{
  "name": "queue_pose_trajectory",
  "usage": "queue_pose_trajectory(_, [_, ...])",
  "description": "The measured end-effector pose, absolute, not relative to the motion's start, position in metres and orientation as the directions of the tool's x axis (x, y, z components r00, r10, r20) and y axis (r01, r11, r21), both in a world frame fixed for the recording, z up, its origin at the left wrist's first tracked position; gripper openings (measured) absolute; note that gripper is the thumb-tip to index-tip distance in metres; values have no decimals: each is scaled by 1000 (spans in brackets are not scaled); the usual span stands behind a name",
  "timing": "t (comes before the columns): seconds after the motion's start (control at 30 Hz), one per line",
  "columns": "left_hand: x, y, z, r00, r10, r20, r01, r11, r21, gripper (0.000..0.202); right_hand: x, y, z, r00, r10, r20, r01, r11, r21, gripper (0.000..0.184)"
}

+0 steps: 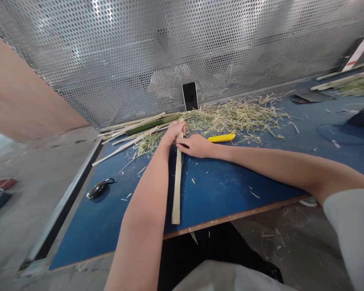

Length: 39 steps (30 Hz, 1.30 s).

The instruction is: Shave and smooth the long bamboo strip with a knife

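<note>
A pale, flat bamboo strip [176, 190] lies lengthwise on the blue tabletop, its near end close to the front edge. My left hand [175, 132] is closed around the strip close to its far end, which shows just above the fingers. Right below it, my right hand [197, 146] pinches the same strip between thumb and fingers. Whether a small tool is hidden between the hands, I cannot tell. A yellow-handled cutter [221, 138] rests on the table just beyond my right wrist, untouched.
Shavings [239, 115] are heaped behind my hands, with more strips and a green bamboo piece [153, 124] at the left. A phone [190, 96] leans upright against the perforated metal screen [115, 56]. A dark shiny object with a loop [97, 189] lies left on the blue tabletop [85, 234].
</note>
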<state>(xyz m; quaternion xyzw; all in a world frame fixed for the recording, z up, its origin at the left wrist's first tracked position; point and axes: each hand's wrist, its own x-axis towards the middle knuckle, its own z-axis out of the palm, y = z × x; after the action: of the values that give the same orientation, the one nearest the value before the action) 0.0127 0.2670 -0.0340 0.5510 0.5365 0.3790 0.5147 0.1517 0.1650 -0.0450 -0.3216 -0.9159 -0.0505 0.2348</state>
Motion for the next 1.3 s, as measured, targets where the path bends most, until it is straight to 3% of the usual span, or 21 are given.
queue_pose_trajectory(0.07, [13,267,-35,132,987,-92,240,58,969,41,152,165,-45,-666,579,470,630,774,-61,37])
queue_pose_trajectory(0.2, [14,267,-36,150,987,-60,192,31,981,41,152,163,-45,-801,418,428,451,892,-26,39])
queue_pose_trajectory(0.37, [13,267,-35,148,987,-70,246,32,969,42,151,166,-46,-658,579,482,629,774,-73,38])
queue_pose_trajectory(0.53, [14,268,-36,139,989,-56,236,22,971,44,153,164,-46,-812,395,430,423,906,-32,40])
queue_pose_trajectory(0.73, [14,262,-32,159,985,-61,241,21,970,43,152,166,-47,-645,578,499,624,776,-92,38])
queue_pose_trajectory(0.87, [15,262,-31,131,989,-72,213,43,976,40,152,165,-46,-778,441,447,458,886,-77,37])
queue_pose_trajectory(1.03, [15,265,-34,144,986,-84,189,56,980,35,153,165,-45,-673,556,489,591,801,-98,36])
queue_pose_trajectory(1.2, [15,266,-34,139,987,-78,158,56,986,34,154,164,-45,-815,375,441,407,913,-24,40])
queue_pose_trajectory(1.3, [15,264,-32,139,987,-86,162,63,985,35,154,165,-45,-765,452,459,487,872,-48,39])
